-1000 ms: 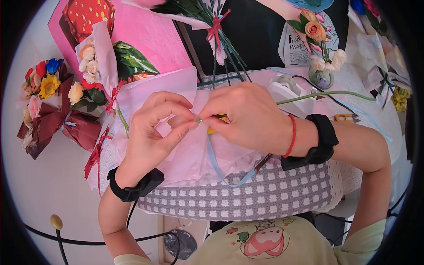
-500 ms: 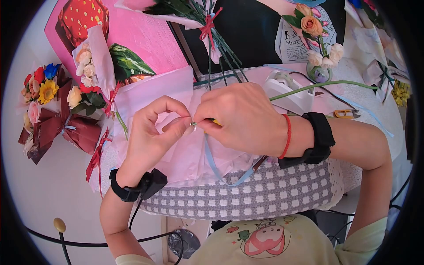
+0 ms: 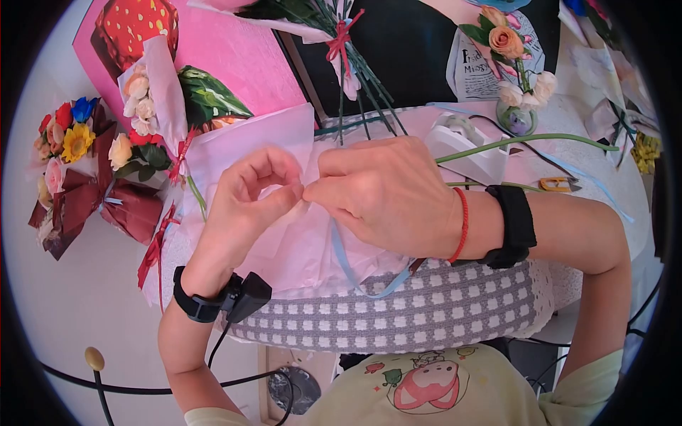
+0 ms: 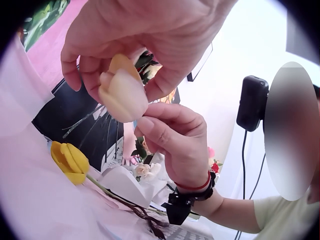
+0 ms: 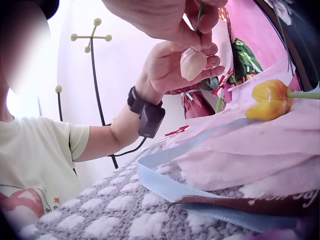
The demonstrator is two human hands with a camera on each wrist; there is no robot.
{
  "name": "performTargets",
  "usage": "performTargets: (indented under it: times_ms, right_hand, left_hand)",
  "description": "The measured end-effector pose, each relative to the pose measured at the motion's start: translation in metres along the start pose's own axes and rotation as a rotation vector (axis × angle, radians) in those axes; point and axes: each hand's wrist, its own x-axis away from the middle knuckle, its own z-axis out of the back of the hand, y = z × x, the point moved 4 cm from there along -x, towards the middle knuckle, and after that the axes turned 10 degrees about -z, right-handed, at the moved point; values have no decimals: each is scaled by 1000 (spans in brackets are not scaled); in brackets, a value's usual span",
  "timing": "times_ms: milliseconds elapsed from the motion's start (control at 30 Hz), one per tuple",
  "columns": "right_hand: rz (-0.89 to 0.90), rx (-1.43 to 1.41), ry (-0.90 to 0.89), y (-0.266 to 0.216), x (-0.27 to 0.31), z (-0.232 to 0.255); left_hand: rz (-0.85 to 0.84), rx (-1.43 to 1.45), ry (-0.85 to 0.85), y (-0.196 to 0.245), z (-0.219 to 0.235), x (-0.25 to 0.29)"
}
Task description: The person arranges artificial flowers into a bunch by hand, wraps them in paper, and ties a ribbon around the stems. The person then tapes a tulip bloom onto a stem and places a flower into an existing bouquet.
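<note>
A pale cream tulip head (image 4: 124,97) is between my two hands, bloom downward in the right wrist view. My left hand (image 3: 245,202) curls its fingers and thumb around it, the thumb close to its base. My right hand (image 3: 391,195) pinches at the flower's base, with a green stem (image 5: 201,17) between its fingers. In the head view, my hands meet over the pink wrapping paper (image 3: 284,263) and hide the bloom. A yellow tulip (image 5: 270,100) lies on that paper below my hands.
A white tape dispenser (image 3: 469,149), a long green stem (image 3: 526,140) and yellow-handled snips (image 3: 558,184) lie to the right. Blue ribbon (image 3: 344,259) trails at the front edge. Wrapped bouquets (image 3: 78,163) stand left; a small vase (image 3: 517,119) stands back right.
Both hands have shifted slightly left, and the right hand has turned and closed up against the left fingertips. The small green stem end seen between them earlier is now hidden in the head view.
</note>
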Motion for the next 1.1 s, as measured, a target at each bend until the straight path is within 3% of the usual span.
performTargets:
  times_ms: [167,333,633,1100]
  right_hand:
    - [45,65,39,-7,1,0]
    - [116,187,92,-10,0,1]
    - [99,54,190,-4,-5,-1]
    - [105,83,160,-7,-6,-2]
  left_hand:
    - [29,87,-6,6,-4,1]
    - [164,183,-40,0,-6,5]
    - [133,330,9,-4,-5,3]
    - [130,350,119,-3,-3,6]
